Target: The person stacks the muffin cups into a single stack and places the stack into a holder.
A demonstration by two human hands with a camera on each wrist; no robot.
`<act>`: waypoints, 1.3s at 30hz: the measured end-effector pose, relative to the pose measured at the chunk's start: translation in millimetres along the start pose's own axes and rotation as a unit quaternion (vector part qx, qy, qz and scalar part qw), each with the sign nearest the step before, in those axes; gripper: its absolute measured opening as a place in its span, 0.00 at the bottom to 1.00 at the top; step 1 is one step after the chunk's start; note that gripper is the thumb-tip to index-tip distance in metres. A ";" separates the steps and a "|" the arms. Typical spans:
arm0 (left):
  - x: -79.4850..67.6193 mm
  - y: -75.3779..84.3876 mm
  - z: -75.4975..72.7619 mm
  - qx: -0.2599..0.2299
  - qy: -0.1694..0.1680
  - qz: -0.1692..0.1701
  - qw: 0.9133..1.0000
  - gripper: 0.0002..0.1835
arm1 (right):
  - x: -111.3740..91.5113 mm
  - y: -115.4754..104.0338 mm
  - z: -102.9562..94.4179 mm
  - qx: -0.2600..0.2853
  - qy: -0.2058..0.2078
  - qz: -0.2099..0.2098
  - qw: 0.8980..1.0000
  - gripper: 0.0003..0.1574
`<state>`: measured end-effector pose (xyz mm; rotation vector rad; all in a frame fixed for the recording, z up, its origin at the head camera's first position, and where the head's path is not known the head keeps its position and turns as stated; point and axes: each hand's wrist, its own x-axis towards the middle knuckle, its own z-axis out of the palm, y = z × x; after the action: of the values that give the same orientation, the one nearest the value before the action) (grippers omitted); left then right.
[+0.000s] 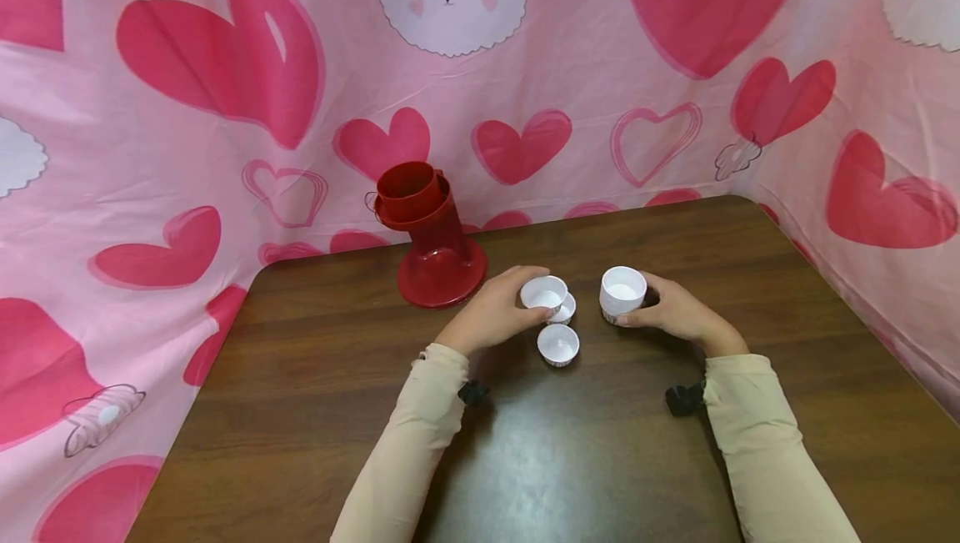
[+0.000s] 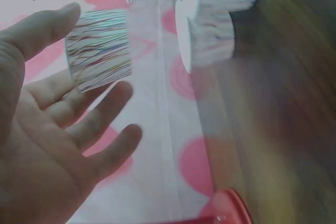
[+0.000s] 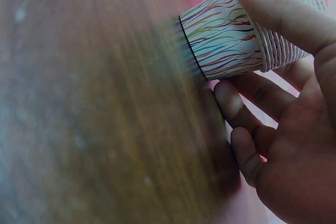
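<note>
White cup sits pinched in the half-closed left hand beside two cups on the surface, while the half-closed right hand grips a cup stack farther right.

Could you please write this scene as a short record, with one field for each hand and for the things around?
Left hand: holds a single paper cup with coloured wavy lines
Right hand: holds a paper-cup stack, nested
Between hands: near paper cup; far paper cup, partly hidden
Beyond left hand: red stand with cylindrical top
Surface: brown wood-grain table
Backdrop: pink heart-print cloth
</note>
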<state>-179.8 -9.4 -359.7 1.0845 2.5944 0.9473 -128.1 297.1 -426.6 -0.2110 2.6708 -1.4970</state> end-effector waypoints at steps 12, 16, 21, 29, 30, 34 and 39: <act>38.9 28.2 15.0 -0.038 0.030 0.024 0.999 0.32 | 0.8 0.4 -0.7 -0.001 -0.001 -0.001 1.000 0.46; 50.9 35.1 23.5 -0.043 0.025 0.022 0.999 0.34 | 1.0 1.4 -1.9 -0.003 -0.005 -0.004 1.000 0.45; 63.4 38.7 35.8 -0.049 0.016 0.012 0.999 0.35 | 0.7 2.1 -1.6 0.003 -0.003 -0.010 1.000 0.44; 73.1 47.1 49.2 -0.082 0.010 -0.009 0.997 0.36 | 1.0 0.2 0.2 0.006 0.000 -0.013 1.000 0.42; 74.0 48.4 50.8 -0.084 0.010 -0.014 0.996 0.36 | 0.8 -0.5 0.5 0.007 0.001 -0.013 1.000 0.41; 75.9 52.7 57.5 -0.080 0.014 -0.023 0.996 0.35 | 0.1 0.0 0.7 0.009 0.004 -0.008 1.000 0.40; 77.7 54.4 66.0 -0.066 0.011 -0.015 0.998 0.36 | -1.0 3.2 -0.2 0.004 0.002 -0.008 1.000 0.41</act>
<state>-178.9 105.6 -371.5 1.0054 2.5175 1.1121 -127.4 299.1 -429.3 -0.2294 2.6721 -1.5144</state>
